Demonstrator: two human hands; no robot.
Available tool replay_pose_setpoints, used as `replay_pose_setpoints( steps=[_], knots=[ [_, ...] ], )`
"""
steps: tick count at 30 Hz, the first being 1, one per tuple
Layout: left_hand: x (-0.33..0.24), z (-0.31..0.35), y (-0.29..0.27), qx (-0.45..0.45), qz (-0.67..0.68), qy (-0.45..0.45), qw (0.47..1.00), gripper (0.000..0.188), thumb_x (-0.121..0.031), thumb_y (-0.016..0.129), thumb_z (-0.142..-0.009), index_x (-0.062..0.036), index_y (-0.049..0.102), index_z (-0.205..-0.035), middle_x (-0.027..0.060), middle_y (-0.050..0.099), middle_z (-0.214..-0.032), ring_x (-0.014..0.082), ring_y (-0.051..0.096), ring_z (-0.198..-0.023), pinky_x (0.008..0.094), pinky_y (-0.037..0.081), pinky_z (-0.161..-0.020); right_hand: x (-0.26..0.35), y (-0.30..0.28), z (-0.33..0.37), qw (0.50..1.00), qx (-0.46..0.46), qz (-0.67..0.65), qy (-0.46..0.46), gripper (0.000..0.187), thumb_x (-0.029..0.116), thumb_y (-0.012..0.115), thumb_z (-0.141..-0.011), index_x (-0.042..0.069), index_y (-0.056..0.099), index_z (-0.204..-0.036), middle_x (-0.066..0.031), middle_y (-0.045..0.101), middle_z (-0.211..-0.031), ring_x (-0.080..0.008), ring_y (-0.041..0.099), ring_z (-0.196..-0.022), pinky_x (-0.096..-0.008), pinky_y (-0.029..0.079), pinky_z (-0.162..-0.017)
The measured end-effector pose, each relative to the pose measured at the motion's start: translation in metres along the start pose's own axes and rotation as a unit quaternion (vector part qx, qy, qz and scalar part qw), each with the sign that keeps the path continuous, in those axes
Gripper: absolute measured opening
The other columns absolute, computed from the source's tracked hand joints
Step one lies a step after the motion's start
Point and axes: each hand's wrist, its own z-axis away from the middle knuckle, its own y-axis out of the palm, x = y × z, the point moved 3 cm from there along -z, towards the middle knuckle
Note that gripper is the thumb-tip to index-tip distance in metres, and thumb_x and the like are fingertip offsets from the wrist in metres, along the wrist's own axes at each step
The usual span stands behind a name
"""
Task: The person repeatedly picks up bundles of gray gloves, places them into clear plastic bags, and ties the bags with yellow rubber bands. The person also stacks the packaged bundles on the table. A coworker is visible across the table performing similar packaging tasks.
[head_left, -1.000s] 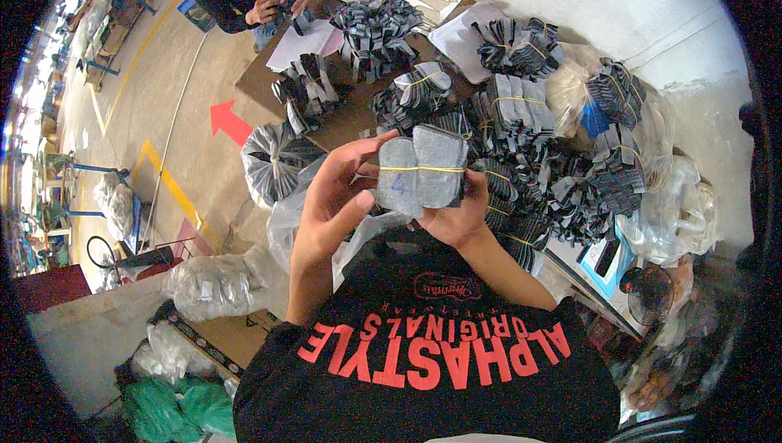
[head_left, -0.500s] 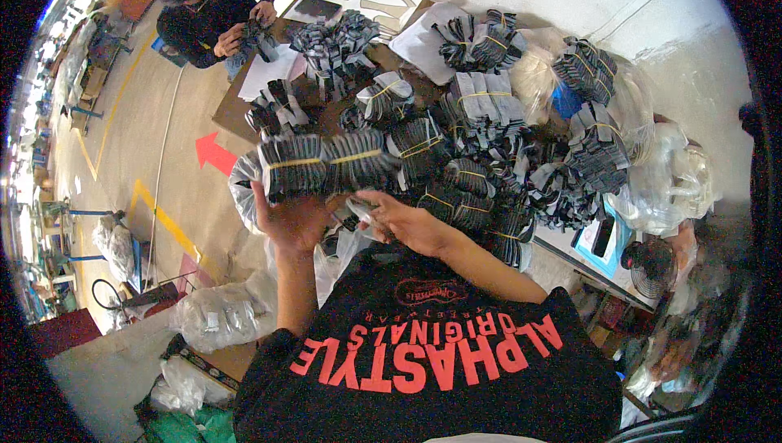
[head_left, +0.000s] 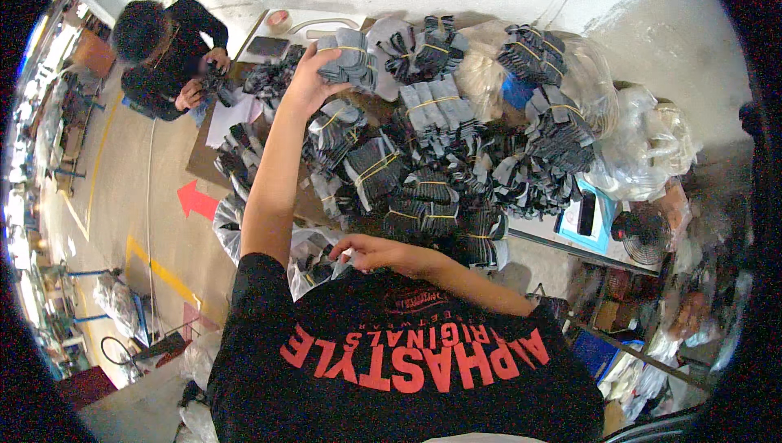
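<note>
My left hand (head_left: 312, 81) reaches far over the table, its fingers closed around a banded bundle of grey fabric pieces (head_left: 348, 60). A yellow band circles that bundle. Close to my shirt, my right hand (head_left: 368, 253) pinches the edge of a clear plastic bag (head_left: 349, 256), which has dark pieces inside. Between the hands lie several similar bundles, among them a dark one (head_left: 375, 170) with crossed yellow bands and a smaller one (head_left: 336, 124) beneath my left hand.
More bundles and loose strips (head_left: 538, 174) crowd the table. Filled clear bags (head_left: 643, 138) stand at the right, near a phone on a blue item (head_left: 585, 215) and a small fan (head_left: 643, 235). Across the far left corner, another person (head_left: 171, 56) handles dark pieces. A white wall rises behind.
My left hand has gone from near my chest to the far side of the table with a bundle. My right hand has lowered, still gripping plastic. The view has shifted.
</note>
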Motion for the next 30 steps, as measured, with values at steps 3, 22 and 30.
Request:
replay_pose_setpoints(
  steps=[3, 22, 30],
  knots=[
    [0.024, -0.046, -0.008, 0.004, -0.147, -0.046, 0.988, 0.082, -0.022, 0.075, -0.085, -0.0100, 0.030, -0.153, 0.0126, 0.047, -0.144, 0.0332, 0.050, -0.132, 0.0647, 0.045, -0.101, -0.002, -0.003, 0.005, 0.999, 0.000, 0.040, -0.020, 0.048, 0.036, 0.063, -0.094, 0.008, 0.059, -0.132, -0.0050, 0.057, -0.120, -0.0161, 0.050, -0.116, -0.0313, 0.037, -0.103],
    [0.030, 0.072, -0.034, 0.136, -0.014, 0.038, 0.990, 0.037, -0.028, 0.058, -0.096, 0.0030, 0.070, -0.110, 0.0205, 0.073, -0.104, 0.0364, 0.069, -0.102, 0.0443, 0.052, -0.093, -0.022, -0.037, -0.007, 0.987, -0.118, -0.110, -0.021, 0.084, 0.039, 0.070, -0.087, 0.007, 0.029, -0.154, -0.0066, 0.057, -0.121, -0.0151, 0.057, -0.095, -0.0308, 0.047, -0.087],
    [0.223, 0.319, -0.206, -0.018, -0.093, -0.441, 0.892, 0.055, -0.042, 0.057, -0.095, 0.0025, 0.062, -0.127, 0.0193, 0.070, -0.118, 0.0317, 0.066, -0.110, 0.0442, 0.051, -0.094, 0.023, -0.007, -0.030, 0.954, -0.081, -0.269, -0.106, 0.084, 0.034, 0.060, -0.089, 0.008, 0.023, -0.159, -0.0223, 0.053, -0.135, -0.0219, 0.061, -0.096, -0.0330, 0.047, -0.090]
  ],
)
